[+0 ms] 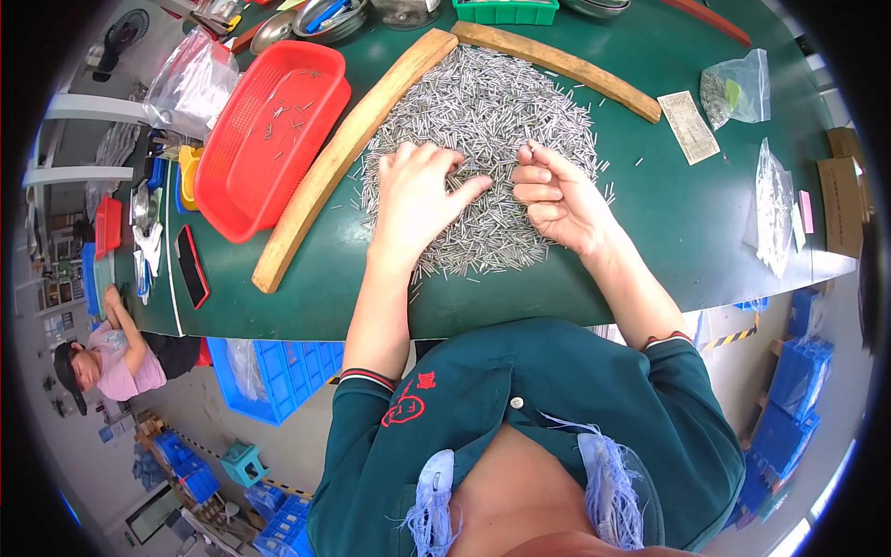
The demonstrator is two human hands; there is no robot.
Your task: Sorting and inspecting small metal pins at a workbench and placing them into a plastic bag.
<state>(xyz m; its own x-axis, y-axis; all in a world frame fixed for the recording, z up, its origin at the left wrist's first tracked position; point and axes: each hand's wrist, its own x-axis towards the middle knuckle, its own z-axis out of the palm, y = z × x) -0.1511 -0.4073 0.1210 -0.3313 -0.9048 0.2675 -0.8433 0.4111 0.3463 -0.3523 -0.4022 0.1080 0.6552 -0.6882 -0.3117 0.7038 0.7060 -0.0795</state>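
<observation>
Dark green shirt (548, 390): it filled the low part of the head view, nearest to the camera, and both bare forearms went up from it to the table.
Left hand (418, 200): it lay palm down on the pile of small metal pins (483, 121), fingers spread and flat. It was open and gripped nothing; probably it was placed so to hold the pins in place or to spread them.
Right hand (557, 195): it rested at the right edge of the same pile, fingers curled inward. One thin pin seemed pinched at the fingertips (531, 148), but it was too small to be certain, so I cannot tell if the grip was closed on it.
Pins: they were heaped on the green table (687, 232), directly in front of the person, under and between both hands.
Two wooden strips (343, 153): they met at an angle behind the pile, touching it, apparently as a fence so that pins could not roll away.
Red plastic basket (269, 130): it stood just left of the left strip, with only a few loose pins inside.
Clear plastic bags (738, 88): they lay well apart, at the right side of the table.
Black phone (192, 266): near the left table edge.
</observation>
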